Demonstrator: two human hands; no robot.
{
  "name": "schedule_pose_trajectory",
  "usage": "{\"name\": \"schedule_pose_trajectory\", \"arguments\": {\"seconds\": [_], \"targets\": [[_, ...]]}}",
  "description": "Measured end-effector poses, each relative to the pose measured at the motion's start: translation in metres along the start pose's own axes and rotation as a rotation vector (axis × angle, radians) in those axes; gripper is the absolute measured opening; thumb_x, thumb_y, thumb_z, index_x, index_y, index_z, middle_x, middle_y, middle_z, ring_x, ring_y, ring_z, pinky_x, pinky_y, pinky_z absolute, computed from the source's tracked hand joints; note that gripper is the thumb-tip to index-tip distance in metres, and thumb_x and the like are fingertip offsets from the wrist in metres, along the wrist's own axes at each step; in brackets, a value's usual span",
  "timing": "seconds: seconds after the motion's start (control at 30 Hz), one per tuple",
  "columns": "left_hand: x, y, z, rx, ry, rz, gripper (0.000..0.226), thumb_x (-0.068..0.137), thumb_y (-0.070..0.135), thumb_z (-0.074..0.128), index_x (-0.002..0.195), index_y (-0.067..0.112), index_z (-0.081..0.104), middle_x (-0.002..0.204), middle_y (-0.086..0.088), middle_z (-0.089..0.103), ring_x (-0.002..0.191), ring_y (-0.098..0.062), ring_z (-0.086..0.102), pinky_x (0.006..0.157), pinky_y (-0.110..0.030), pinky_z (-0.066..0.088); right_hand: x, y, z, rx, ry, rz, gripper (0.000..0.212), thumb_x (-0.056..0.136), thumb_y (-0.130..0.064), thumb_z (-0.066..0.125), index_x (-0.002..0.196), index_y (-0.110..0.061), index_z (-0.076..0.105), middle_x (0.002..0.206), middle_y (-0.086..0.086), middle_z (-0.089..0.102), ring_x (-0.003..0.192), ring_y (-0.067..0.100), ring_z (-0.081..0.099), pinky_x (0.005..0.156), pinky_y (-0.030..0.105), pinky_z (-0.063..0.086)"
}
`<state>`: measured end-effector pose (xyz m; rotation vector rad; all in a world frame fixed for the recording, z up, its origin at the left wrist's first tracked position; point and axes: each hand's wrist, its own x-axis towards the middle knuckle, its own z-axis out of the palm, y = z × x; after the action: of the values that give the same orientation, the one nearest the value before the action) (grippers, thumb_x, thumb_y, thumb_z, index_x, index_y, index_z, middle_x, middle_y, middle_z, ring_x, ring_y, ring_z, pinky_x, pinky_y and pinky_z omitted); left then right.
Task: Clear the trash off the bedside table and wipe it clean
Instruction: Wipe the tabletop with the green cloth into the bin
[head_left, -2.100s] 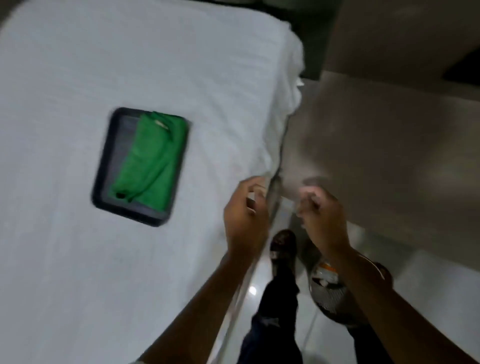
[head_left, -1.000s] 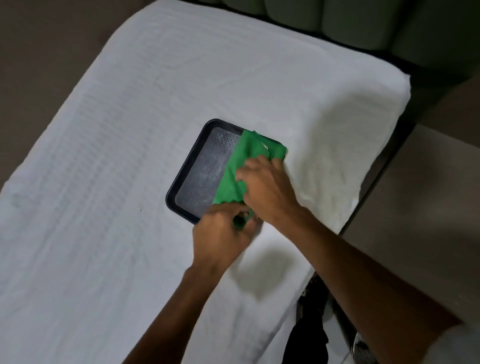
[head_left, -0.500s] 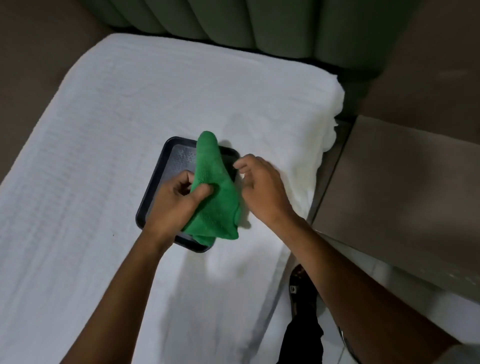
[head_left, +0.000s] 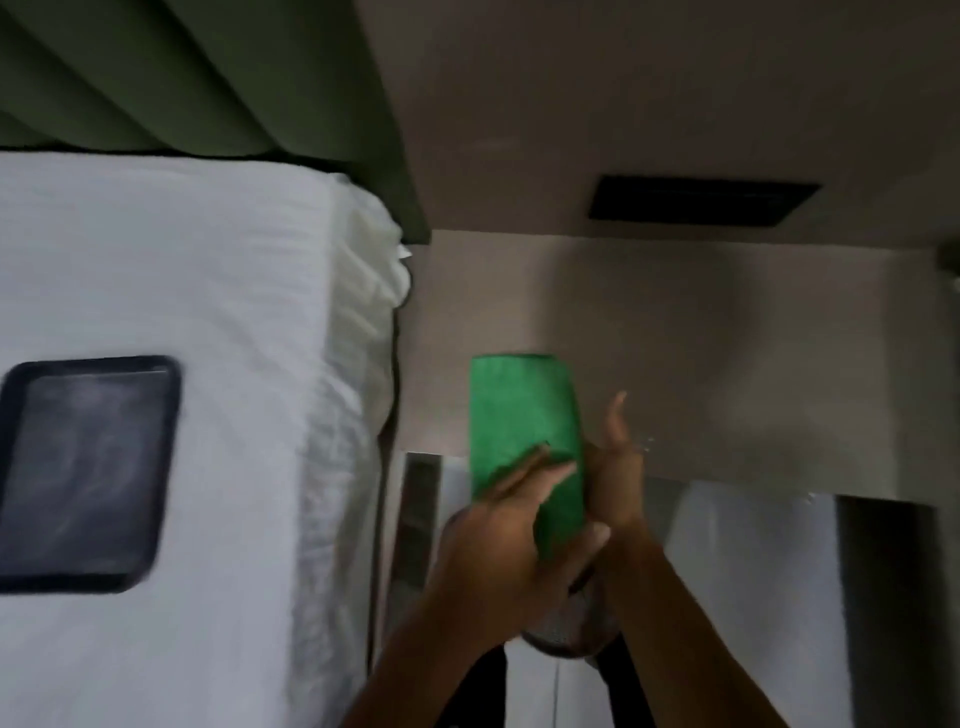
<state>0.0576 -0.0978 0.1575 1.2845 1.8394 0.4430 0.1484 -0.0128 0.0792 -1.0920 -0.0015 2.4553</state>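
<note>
A folded green cloth (head_left: 519, 415) hangs over the front edge of the beige bedside table (head_left: 727, 353). My left hand (head_left: 514, 540) grips its lower end from the left, fingers laid across the fabric. Pressed against the cloth's right edge, my right hand (head_left: 615, 478) has its thumb pointing up. The tabletop behind the cloth shows no trash. The frame is motion-blurred.
The white bed (head_left: 156, 364) fills the left, with a bare black tray (head_left: 85, 473) lying on it. A green padded headboard (head_left: 208, 78) stands behind. A mesh waste bin (head_left: 566, 631) sits on the floor under my wrists. A dark slot (head_left: 701, 200) is in the wall.
The cloth has been lifted off the tray and carried right to the bedside table. Both hands moved with it, and my view swung from the bed to the table.
</note>
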Motion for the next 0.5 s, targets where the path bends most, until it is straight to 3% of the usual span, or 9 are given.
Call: {"name": "schedule_pose_trajectory", "arguments": {"seconds": [0.07,0.13,0.17,0.23,0.3,0.37,0.43,0.5], "targets": [[0.000,0.007,0.030,-0.293,-0.027,-0.039,0.051,0.082,0.060,0.056,0.128,0.038,0.061,0.141,0.018,0.056,0.129,0.005,0.050,0.105,-0.025,0.046,-0.024,-0.023,-0.050,0.055,0.002,-0.043,0.061,0.091,-0.051,0.043,0.122,-0.003,0.062,0.117,0.021,0.069,0.106,0.036,0.066,0.095,0.050,0.053],[0.004,-0.008,0.057,-0.437,0.126,-0.194,0.028,0.083,0.056,0.057,0.107,0.046,0.068,0.112,0.024,0.071,0.101,0.009,0.066,0.083,-0.014,0.053,-0.038,-0.054,-0.093,-0.008,0.200,-0.098,0.034,0.085,-0.021,0.053,0.111,-0.004,0.068,0.104,0.019,0.075,0.089,0.034,0.073,0.074,0.046,0.061],[0.011,-0.027,0.076,-0.453,0.174,-0.291,0.015,0.086,0.049,0.060,0.098,0.046,0.069,0.100,0.020,0.075,0.088,0.008,0.068,0.072,-0.012,0.053,-0.041,-0.073,-0.113,-0.070,0.337,-0.146,0.029,0.081,-0.012,0.055,0.106,-0.005,0.069,0.100,0.018,0.075,0.081,0.032,0.074,0.065,0.043,0.061],[0.024,-0.074,0.122,-0.387,0.139,-0.467,0.007,0.090,0.032,0.064,0.093,0.028,0.070,0.088,0.003,0.075,0.072,-0.006,0.068,0.061,-0.018,0.050,-0.040,-0.114,-0.151,-0.242,0.561,-0.340,0.031,0.082,-0.002,0.050,0.108,-0.006,0.067,0.098,0.015,0.072,0.072,0.028,0.074,0.059,0.039,0.060],[0.034,-0.127,0.168,-0.240,0.084,-0.578,0.029,0.087,0.026,0.069,0.102,0.002,0.064,0.093,-0.013,0.069,0.081,-0.024,0.067,0.066,-0.036,0.055,-0.035,-0.155,-0.182,-0.605,0.717,-0.612,0.044,0.087,0.002,0.043,0.128,-0.009,0.055,0.104,0.013,0.066,0.078,0.023,0.067,0.071,0.045,0.058],[0.035,-0.173,0.213,-0.266,-0.004,-0.706,0.055,0.083,0.019,0.076,0.127,-0.002,0.052,0.122,-0.014,0.063,0.113,-0.036,0.061,0.091,-0.047,0.054,-0.023,-0.189,-0.218,-1.177,0.929,-0.769,0.055,0.089,0.001,0.040,0.142,-0.013,0.038,0.127,0.018,0.057,0.102,0.028,0.060,0.093,0.051,0.048],[0.029,-0.203,0.246,-0.476,-0.126,-0.813,0.074,0.082,0.005,0.075,0.145,0.011,0.036,0.140,-0.010,0.050,0.130,-0.039,0.048,0.102,-0.051,0.047,-0.011,-0.211,-0.255,-1.655,1.043,-0.756,0.064,0.087,0.001,0.041,0.148,-0.012,0.026,0.152,0.018,0.036,0.137,0.033,0.038,0.113,0.051,0.030],[0.022,-0.224,0.267,-0.609,-0.153,-0.819,0.063,0.083,-0.004,0.070,0.134,0.022,0.044,0.135,-0.011,0.053,0.125,-0.039,0.052,0.090,-0.046,0.053,-0.001,-0.217,-0.280,-1.819,1.028,-0.589,0.070,0.086,0.002,0.042,0.150,-0.014,0.022,0.160,0.014,0.020,0.148,0.031,0.016,0.119,0.055,0.016]]}}
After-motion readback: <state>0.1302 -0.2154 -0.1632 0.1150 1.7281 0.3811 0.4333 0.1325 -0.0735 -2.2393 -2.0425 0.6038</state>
